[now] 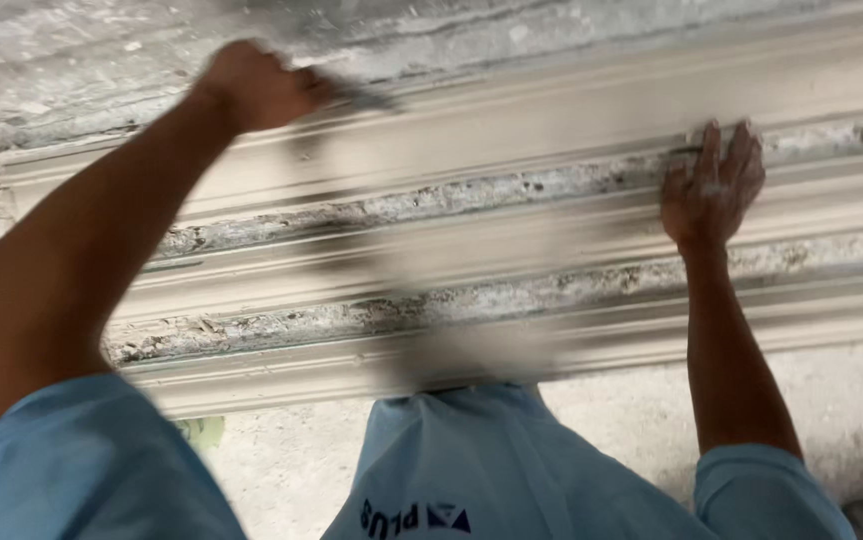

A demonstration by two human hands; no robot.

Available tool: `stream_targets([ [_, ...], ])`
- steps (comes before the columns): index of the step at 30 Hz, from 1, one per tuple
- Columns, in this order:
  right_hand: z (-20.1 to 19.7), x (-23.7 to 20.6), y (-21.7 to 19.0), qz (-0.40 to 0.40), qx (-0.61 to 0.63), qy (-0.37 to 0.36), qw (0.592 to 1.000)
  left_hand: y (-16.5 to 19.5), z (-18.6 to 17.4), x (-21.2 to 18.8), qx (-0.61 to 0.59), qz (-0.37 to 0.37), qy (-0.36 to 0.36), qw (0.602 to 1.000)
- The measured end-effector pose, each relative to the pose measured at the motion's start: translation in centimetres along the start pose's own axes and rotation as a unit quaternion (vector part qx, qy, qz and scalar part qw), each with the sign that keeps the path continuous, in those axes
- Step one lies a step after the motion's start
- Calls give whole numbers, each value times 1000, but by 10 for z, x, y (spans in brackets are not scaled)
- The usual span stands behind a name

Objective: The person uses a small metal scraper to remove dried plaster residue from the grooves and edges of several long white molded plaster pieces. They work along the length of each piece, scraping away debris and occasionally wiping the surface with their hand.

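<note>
Left hand (256, 85) is fisted around a blurred tool (361, 97), possibly a scraper, its tip projecting beyond the fist onto the plaster moulding (511, 120). Right hand (713, 185) presses flat, fingers spread, against the moulding.

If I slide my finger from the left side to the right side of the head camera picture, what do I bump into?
Light blue sleeve → left hand gripping a blurred dark tool → grey stepped moulding → right hand flat on the moulding.
</note>
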State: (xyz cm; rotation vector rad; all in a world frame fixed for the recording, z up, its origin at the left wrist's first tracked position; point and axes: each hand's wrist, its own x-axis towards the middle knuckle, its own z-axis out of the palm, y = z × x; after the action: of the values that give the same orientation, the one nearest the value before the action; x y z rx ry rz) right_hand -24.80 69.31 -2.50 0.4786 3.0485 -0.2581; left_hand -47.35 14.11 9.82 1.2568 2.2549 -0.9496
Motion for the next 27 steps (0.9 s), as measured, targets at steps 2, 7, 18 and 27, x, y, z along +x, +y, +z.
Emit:
stream_targets([
  [2,-7,-1,-5,18,27,-17,999,48,-61,83,-147,6,93,985],
  [7,-14,-4,1,4,29,10,1000,100,-134,197,-64,68,231,968],
  [18,5,-1,10,-47,24,83,995,43,-84,97,-32,87,158,983],
  [27,7,-11,18,-55,80,46,994,198,-339,385,-121,112,308,937],
])
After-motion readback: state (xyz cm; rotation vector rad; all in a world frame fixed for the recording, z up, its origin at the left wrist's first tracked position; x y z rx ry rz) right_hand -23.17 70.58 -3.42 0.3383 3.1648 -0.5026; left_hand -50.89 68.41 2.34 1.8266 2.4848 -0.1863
